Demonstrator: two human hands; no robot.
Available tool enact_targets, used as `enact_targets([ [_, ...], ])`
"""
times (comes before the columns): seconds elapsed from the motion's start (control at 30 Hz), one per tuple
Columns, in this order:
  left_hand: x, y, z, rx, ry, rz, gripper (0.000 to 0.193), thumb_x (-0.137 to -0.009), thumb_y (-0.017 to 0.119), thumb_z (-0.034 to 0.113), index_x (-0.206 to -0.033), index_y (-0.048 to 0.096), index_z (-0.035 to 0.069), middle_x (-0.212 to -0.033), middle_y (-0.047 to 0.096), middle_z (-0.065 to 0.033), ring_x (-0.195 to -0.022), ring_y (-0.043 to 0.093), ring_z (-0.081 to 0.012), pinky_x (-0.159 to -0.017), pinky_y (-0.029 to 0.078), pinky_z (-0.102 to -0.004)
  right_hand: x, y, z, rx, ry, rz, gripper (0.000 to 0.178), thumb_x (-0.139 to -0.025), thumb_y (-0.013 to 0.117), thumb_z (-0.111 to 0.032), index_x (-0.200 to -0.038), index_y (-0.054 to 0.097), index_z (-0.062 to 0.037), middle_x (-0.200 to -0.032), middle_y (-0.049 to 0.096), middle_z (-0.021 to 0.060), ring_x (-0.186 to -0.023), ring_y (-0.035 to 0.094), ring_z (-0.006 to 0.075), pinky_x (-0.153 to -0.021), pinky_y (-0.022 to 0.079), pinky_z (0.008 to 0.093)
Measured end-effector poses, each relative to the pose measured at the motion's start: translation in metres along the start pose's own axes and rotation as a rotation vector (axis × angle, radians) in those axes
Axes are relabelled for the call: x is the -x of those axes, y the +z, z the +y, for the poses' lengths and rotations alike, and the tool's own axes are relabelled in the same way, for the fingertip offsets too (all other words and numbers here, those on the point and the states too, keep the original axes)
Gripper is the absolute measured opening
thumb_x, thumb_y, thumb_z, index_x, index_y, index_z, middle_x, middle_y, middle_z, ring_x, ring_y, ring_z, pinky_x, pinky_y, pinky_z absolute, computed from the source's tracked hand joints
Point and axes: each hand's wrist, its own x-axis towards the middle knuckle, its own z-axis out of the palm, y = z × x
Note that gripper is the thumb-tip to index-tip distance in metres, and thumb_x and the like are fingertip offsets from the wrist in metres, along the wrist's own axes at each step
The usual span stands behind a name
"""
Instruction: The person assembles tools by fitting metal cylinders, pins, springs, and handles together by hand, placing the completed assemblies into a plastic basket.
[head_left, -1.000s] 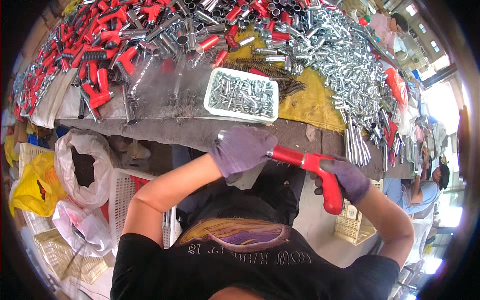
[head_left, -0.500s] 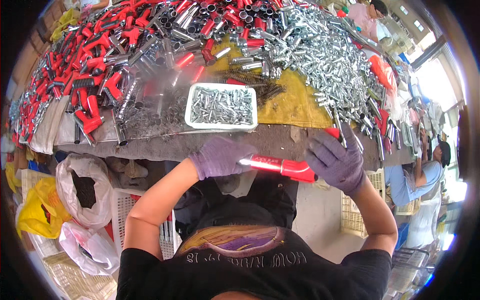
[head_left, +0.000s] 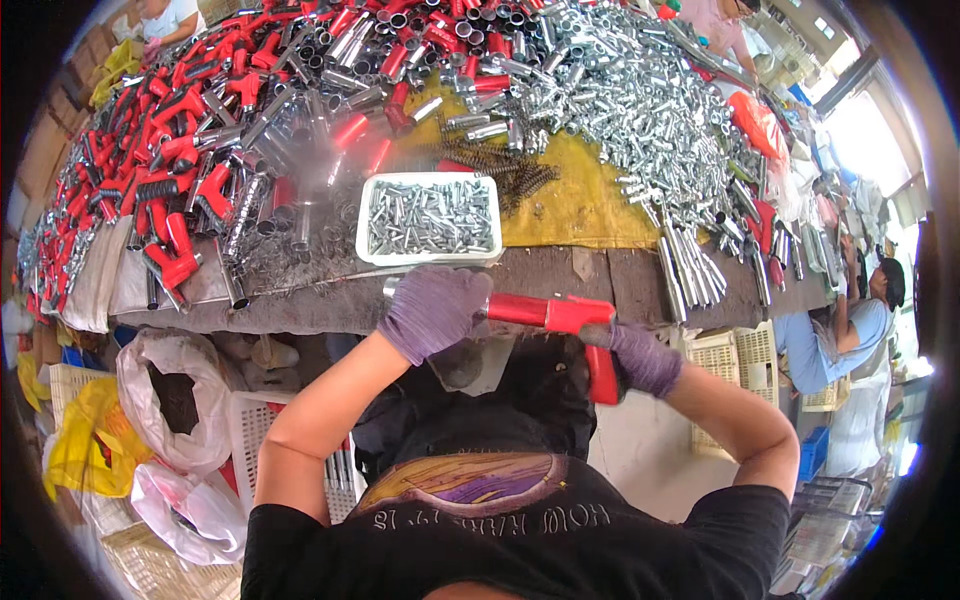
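A red pistol-shaped tool (head_left: 578, 314) with a long red tube lies level in front of me, just past the near edge of the table. My left hand (head_left: 437, 308), in a purple knit glove, is closed around the tube's left part. A shiny metal end pokes out left of that glove. On the tool's other end is my right hand (head_left: 640, 357), gloved alike and slightly blurred, closed at the bend where the red handle turns down toward me. Some of its fingers are hidden. Beyond my left hand stands a white tray (head_left: 430, 259) holding small metal pins.
Red pistol-shaped parts (head_left: 190, 165) heap on the table's left, silvery metal fittings (head_left: 620, 110) on its right. Dark springs (head_left: 500, 165) lie behind the tray, long metal rods (head_left: 690, 270) at right. Sacks (head_left: 190, 430) and crates stand below. A person in blue (head_left: 835, 340) sits at right.
My right hand has come down onto the tool's handle end from above. The tool has turned, so its handle now points toward me. My left hand has slid left along the tube.
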Motion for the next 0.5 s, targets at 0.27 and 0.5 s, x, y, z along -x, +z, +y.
enact_targets([
  [0.27,0.006,-0.013,-0.004,0.125,0.082,0.130,0.042,-0.068,0.072,0.037,-0.100,0.059,0.014,-0.075,0.062,-0.0083,-0.068,0.062,-0.0299,-0.062,0.048,-0.0396,-0.010,0.001,-0.025,1.116,-0.365,0.062,0.046,-0.082,0.068,-0.023,-0.121,0.055,-0.0046,-0.090,0.064,0.0020,-0.080,0.060,0.0150,-0.078,0.046,0.0319],
  [0.5,0.010,-0.046,-0.015,0.034,-0.173,0.612,0.049,-0.072,0.073,0.020,-0.116,0.054,0.008,-0.099,0.063,-0.0112,-0.096,0.059,-0.0295,-0.087,0.045,-0.0412,-0.004,0.026,-0.023,-0.093,-0.115,-0.021,0.041,-0.078,0.069,-0.021,-0.114,0.055,-0.0078,-0.096,0.063,0.0042,-0.090,0.058,0.0179,-0.086,0.045,0.0352],
])
